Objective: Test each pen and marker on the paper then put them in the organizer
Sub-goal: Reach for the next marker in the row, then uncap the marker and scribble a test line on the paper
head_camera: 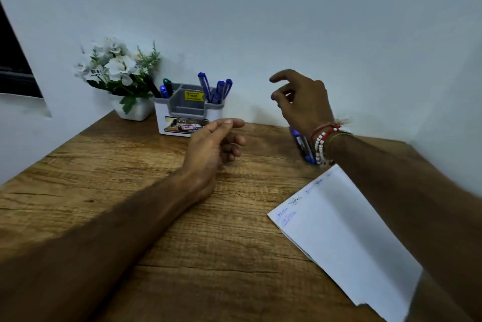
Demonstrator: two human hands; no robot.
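Both hands hold nothing. The left hand (pixel 214 144) hovers, loosely curled, just near of the organizer (pixel 187 113); the right hand (pixel 300 97) is raised to its right, fingers slack. In the organizer's right cup stand blue pens (pixel 216 89), in its left cup markers (pixel 165 89). Some loose pens (pixel 302 145), likely untested, lie behind the right wrist. The paper (pixel 339 230) lies near right on the table (pixel 130 191), handy for writing. From paper to organizer the way crosses only wood.

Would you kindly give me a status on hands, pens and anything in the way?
Left hand and right hand open, empty, raised. Organizer part filled; loose pens lie beyond the paper. Nothing blocks the way.
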